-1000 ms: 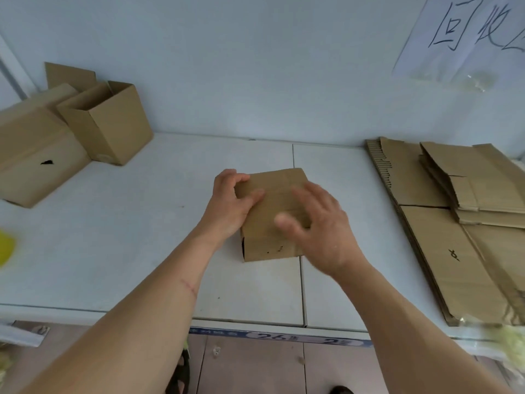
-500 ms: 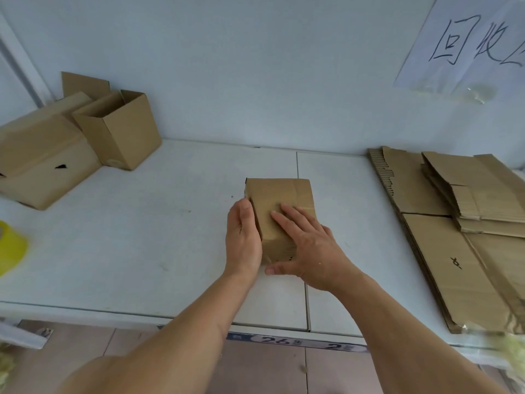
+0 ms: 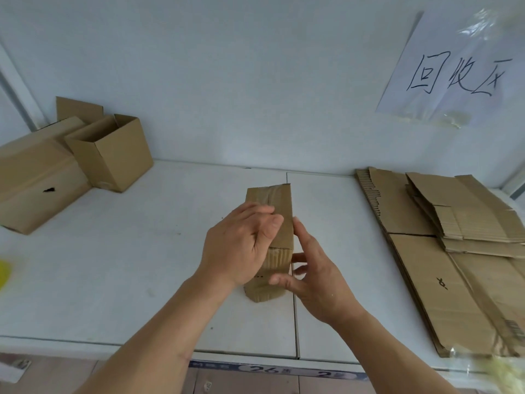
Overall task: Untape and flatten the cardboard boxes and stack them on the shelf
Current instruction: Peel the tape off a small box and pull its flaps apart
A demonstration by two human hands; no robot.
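Small brown taped corrugated cardboard box (image 3: 272, 223) stands mid white shelf (image 3: 142, 280), near its front edge, bare shelf either side. Left hand (image 3: 241, 245) grip curled on it; right hand (image 3: 315, 280) fingers straight, touching. Flattened cardboard stack (image 3: 426, 251) right, 2 brown boxes (image 3: 85, 160) far left.

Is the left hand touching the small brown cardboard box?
Touching. The head view shows the left hand lying against the small brown cardboard box, thumb on its top face.
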